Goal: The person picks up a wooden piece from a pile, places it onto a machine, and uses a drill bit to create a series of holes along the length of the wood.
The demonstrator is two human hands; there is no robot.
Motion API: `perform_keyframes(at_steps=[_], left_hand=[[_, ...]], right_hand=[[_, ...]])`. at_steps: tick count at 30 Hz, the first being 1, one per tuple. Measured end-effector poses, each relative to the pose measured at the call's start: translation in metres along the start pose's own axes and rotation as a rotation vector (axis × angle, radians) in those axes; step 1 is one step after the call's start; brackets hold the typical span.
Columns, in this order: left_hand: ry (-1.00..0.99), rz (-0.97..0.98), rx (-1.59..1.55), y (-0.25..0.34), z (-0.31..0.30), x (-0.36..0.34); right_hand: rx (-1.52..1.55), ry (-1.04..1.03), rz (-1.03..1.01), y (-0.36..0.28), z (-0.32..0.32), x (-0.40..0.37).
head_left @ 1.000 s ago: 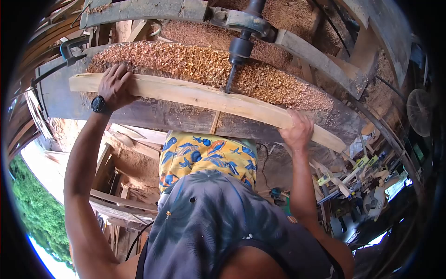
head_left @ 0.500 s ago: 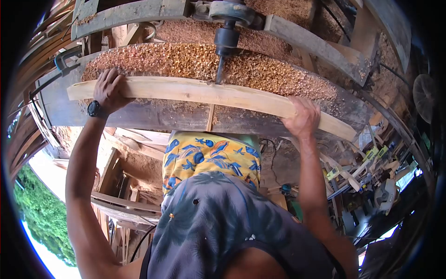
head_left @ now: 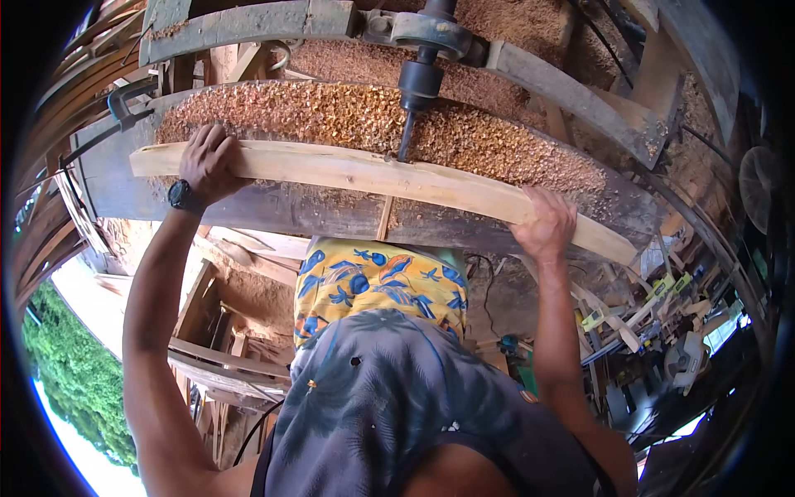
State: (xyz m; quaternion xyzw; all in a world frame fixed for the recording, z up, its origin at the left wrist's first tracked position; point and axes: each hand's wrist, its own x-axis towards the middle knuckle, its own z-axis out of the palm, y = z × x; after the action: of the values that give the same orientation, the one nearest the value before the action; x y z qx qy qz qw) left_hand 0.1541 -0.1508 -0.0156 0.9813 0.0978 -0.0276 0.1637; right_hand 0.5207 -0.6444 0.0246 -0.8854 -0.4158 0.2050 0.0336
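A long pale wooden board (head_left: 348,171) lies across the dark work table (head_left: 290,207), both of my hands gripping it. Near its left end, my left hand (head_left: 212,162), with a black watch at the wrist, is wrapped over the wood. Toward the other end, my right hand (head_left: 545,222) closes round the board's edge. Between them, a drill bit (head_left: 407,137) in a dark chuck (head_left: 420,85) points down at the board's far edge, where a small notch shows. Wood chips (head_left: 306,112) are heaped along the table behind the board.
A thin wooden strip (head_left: 385,217) lies on the table near my waist. At the left, a clamp (head_left: 124,112) holds the table's edge. Curved grey timbers (head_left: 248,25) cross behind the drill. Tools and offcuts (head_left: 654,298) clutter the lower right; stacked wood strips stand far left.
The whole view has shifted slightly, the scene sliding a little right and down. Relative to the board, the bit now sits slightly further right; both hands keep their grip.
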Motion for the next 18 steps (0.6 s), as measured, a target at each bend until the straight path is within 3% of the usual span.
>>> perform_keyframes(at_steps=[7, 10, 13, 18], left_hand=[[-0.012, 0.142, -0.031, -0.003, -0.007, 0.009], [-0.019, 0.132, -0.010, -0.003, -0.003, 0.007], [-0.100, 0.004, 0.009, -0.001, 0.003, -0.004], [-0.005, -0.035, 0.021, 0.010, 0.004, -0.003]], right_hand=[[0.039, -0.045, 0.102, -0.019, 0.029, -0.071], [0.009, -0.037, 0.059, -0.009, 0.015, -0.044], [0.005, -0.030, 0.008, 0.002, 0.002, -0.014], [-0.013, 0.050, -0.055, 0.008, -0.003, 0.009]])
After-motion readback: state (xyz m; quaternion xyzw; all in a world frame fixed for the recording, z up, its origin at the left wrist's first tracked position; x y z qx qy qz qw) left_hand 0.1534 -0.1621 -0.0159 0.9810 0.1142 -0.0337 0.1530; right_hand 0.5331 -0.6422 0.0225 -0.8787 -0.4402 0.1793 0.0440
